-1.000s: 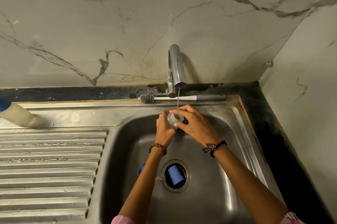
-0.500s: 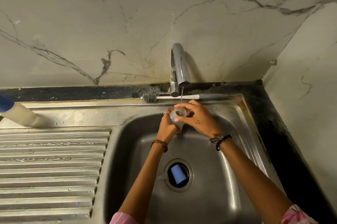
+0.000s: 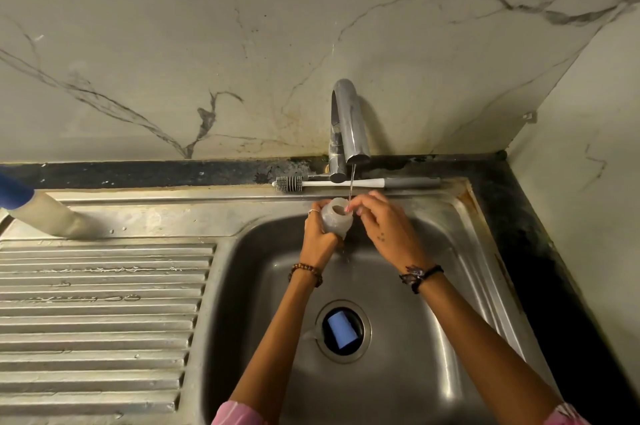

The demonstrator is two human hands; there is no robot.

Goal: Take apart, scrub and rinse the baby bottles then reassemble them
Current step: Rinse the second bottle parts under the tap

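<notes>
Bottle point(image 3: 336, 219) was held open end up under the thin water from the tap point(image 3: 348, 127), so it could fill and rinse. Left hand point(image 3: 318, 237) had its fingers curled round the bottle, above the sink point(image 3: 415, 355). Right hand point(image 3: 384, 227) had bent fingertips on the rim, maybe to steady it. A brush point(image 3: 346, 182) lay behind. A blue cap point(image 3: 341, 329) sat in the drain.

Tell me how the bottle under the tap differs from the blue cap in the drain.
The bottle is translucent grey; the blue cap is opaque. The bottle is held up under the faucet's thin stream, in the left hand's grip with the right hand's fingertips at its rim; the cap lies loose in the sink's drain, untouched. The bottle's mouth faces up; the cap lies on its side.
</notes>
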